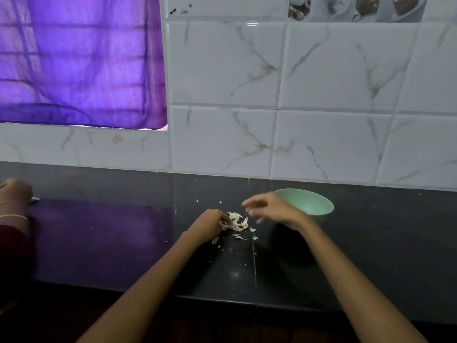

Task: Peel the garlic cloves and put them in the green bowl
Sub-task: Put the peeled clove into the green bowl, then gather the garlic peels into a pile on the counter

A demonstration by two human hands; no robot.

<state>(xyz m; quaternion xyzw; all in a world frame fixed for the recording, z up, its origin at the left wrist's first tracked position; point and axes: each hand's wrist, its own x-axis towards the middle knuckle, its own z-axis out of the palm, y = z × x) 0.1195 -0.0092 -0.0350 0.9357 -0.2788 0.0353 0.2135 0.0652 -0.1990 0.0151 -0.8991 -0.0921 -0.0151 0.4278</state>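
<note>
Garlic skins (238, 224) litter the dark counter (371, 243); left hand (210, 225) curls into them, right hand (269, 210) spread loosely near the green bowl (311, 205), contents unseen, progress unclear.

We see a dark polished stone worktop (123, 243), glossy enough to mirror the sheer purple cloth curtain (81, 63). Wall tiles (222, 63) are glazed white marble-look, smooth. Green bowl (311, 204) reads matt, garlic skins (237, 221) dry and papery.
</note>
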